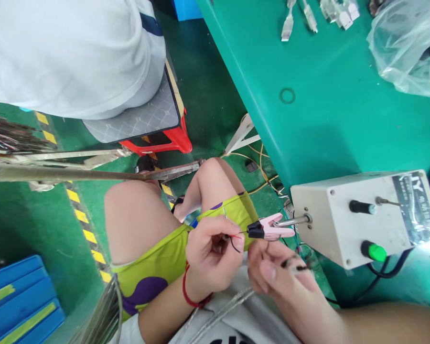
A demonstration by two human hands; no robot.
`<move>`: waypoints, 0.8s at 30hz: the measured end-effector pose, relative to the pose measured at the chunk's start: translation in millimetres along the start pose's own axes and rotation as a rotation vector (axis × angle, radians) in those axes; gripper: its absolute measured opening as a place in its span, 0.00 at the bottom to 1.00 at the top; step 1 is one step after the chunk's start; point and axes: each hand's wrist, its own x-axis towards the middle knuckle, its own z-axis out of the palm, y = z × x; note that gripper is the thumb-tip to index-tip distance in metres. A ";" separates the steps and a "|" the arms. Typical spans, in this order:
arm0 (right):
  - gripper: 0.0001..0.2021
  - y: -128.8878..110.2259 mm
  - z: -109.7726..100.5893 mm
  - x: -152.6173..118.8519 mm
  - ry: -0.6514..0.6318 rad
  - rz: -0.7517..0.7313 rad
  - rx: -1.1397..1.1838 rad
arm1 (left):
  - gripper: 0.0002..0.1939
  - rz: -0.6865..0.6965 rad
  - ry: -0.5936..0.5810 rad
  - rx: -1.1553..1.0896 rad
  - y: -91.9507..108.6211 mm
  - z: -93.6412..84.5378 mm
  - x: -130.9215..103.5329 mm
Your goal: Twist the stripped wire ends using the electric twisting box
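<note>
Head view: left hand [211, 255] pinches two wires [233, 239]; right hand [275, 274] grips one cable [222, 313].

My left hand [212, 255] closes over the thin wires [232, 239], so where they run inside my fist is hidden. My right hand [275, 277] is blurred, and the dark bit at its fingertips is too small to make out. The pink clip [270, 228] hides its own tip contact. The label on the white box [365, 217] is glared out and unreadable. A person in a white shirt [64, 52] is cut off by the top edge. The plastic bag [408, 45] hides its contents.
</note>
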 end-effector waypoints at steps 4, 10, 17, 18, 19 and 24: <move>0.29 -6.3 -7.5 -3.9 -0.273 -0.294 -0.210 | 0.01 -0.002 0.006 -0.027 -4.3 -3.0 -0.7; 0.30 -41.7 3.4 -17.7 -0.122 -0.634 -0.291 | 0.02 -0.053 0.017 -0.063 -15.5 -6.3 -6.2; 0.35 -100.6 -12.8 -15.0 -0.020 -0.602 -0.164 | 0.03 -0.176 0.065 -0.184 -17.8 -1.2 -15.9; 0.34 -104.8 -14.5 -9.5 -0.057 -0.570 -0.116 | 0.03 -0.183 0.067 -0.212 -17.9 -0.5 -16.9; 0.33 -107.7 -15.7 -4.3 -0.089 -0.545 -0.078 | 0.04 -0.185 0.073 -0.235 -18.0 0.2 -17.7; 0.33 -112.3 -15.7 7.8 -0.123 -0.517 -0.049 | 0.06 -0.189 0.108 -0.256 -17.2 3.3 -18.1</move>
